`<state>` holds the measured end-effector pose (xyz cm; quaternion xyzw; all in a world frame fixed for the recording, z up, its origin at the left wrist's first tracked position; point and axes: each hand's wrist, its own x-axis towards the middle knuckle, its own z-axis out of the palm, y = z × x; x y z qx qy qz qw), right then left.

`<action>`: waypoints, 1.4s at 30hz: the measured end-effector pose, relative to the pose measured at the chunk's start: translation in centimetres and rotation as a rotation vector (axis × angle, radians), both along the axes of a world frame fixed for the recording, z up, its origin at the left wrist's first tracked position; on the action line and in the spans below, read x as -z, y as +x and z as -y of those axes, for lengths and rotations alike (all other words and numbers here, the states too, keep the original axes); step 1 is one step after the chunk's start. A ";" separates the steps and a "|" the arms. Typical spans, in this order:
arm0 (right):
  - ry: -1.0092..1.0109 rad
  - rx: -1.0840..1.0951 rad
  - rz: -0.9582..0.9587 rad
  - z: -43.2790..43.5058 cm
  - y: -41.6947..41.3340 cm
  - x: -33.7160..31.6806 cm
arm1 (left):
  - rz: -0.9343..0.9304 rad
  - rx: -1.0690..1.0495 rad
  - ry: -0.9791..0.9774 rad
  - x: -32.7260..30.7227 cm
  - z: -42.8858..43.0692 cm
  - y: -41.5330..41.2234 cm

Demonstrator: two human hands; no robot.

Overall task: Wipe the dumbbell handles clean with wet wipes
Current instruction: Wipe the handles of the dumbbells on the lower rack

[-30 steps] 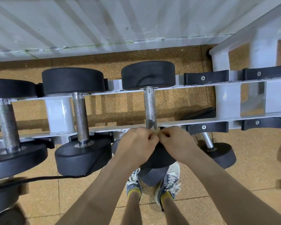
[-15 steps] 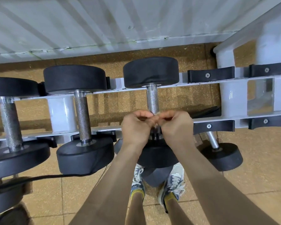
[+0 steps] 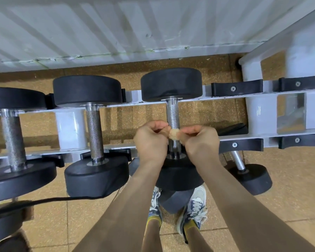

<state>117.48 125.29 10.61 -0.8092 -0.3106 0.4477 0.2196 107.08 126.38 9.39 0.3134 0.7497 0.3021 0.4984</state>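
Beyond the hands, wall (image 3: 153, 24): white ribbed panels close behind the rack. I think this is why the person works from the near side.
Below the hands, floor (image 3: 289, 188): tan speckled tiles. The shoes (image 3: 196, 202) stand directly under the wrists, so the arms reach straight forward.
Rack (image 3: 258, 113): two white rails, one beyond the hands and one just below them. Black cradles carry the weight heads, so every handle lies free between the rails and is open for wiping.
Other dumbbells (image 3: 95, 131): two, to the left of the left hand, with bare handles that nobody touches. Whether they are already clean, I cannot tell.
Dumbbell (image 3: 171, 84): one head lies beyond the hands and the other under the wrists. Its handle (image 3: 173, 113) passes between the two hands.
Left hand (image 3: 150, 140): fingers curled, pinching the left side of the wipe, just beside the handle.
Right hand (image 3: 201, 140): fingers curled, pinching the right side of the wipe in the same way.
Wipe (image 3: 173, 134): a small, pale, crumpled wad between the fingertips of both hands, lying on the handle near its middle. It is probably held from both sides to press it on the rough metal. Whether it goes round underneath is hidden.
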 end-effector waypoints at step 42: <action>0.309 -0.688 0.496 0.6 0.4 0.3 | -0.200 0.464 -0.040 -1.3 -0.1 -1.6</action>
